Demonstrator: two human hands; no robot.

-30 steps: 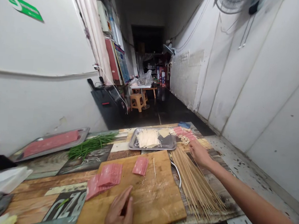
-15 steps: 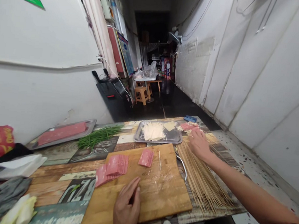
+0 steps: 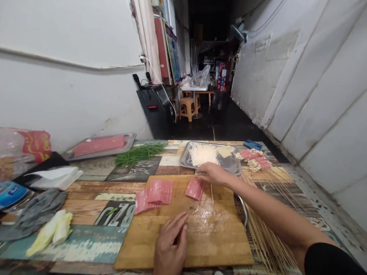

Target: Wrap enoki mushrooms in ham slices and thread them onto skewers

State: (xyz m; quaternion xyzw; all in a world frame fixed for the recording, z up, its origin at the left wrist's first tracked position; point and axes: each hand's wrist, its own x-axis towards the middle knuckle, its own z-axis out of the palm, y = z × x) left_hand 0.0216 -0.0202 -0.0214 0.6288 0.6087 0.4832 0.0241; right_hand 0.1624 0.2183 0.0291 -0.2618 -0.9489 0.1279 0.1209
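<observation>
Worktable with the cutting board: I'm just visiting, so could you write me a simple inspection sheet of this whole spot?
Surface: patterned table; the cutting board on it has a shiny, wet-looking patch.
Job's things: stacked pink slices and a smaller stack on the board; pale strands on a tray; thin sticks right of the board.
Clutter: grey cloth and pale leafy pieces at left.
Hands: left hand over the board's near part, holding nothing visible; right hand by the smaller stack, its grip unclear.
Cables: white cable by the left wall.
Surroundings: stools in the passage beyond.
</observation>
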